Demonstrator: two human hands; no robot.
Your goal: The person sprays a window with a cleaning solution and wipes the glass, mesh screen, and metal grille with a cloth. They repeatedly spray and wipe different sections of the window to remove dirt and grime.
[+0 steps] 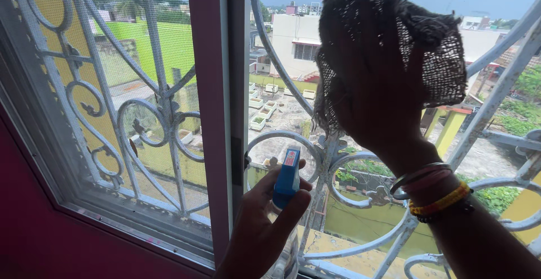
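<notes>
Item: dark, loosely woven mesh cleaning cloth [439, 59], frayed at its edges. Position: draped over and around the person's right hand [375, 87], which is raised flat against the window pane, fingers spread beneath the fabric; a loose fold hangs off to the right of the palm. The weave is open enough for daylight to show through.

Item: clear plastic spray bottle with a blue trigger head [287, 180]. Position: low in the frame, clamped in the left hand [262, 228], fingers wrapped about its neck, nozzle upright and close to the glass.

The two hands are apart, the right above the left.

Surroundings: white scrolled wrought-iron window grille [338, 166] behind the glass; maroon window frame [205, 110] between the panes; several bangles [431, 191] on the right wrist.
</notes>
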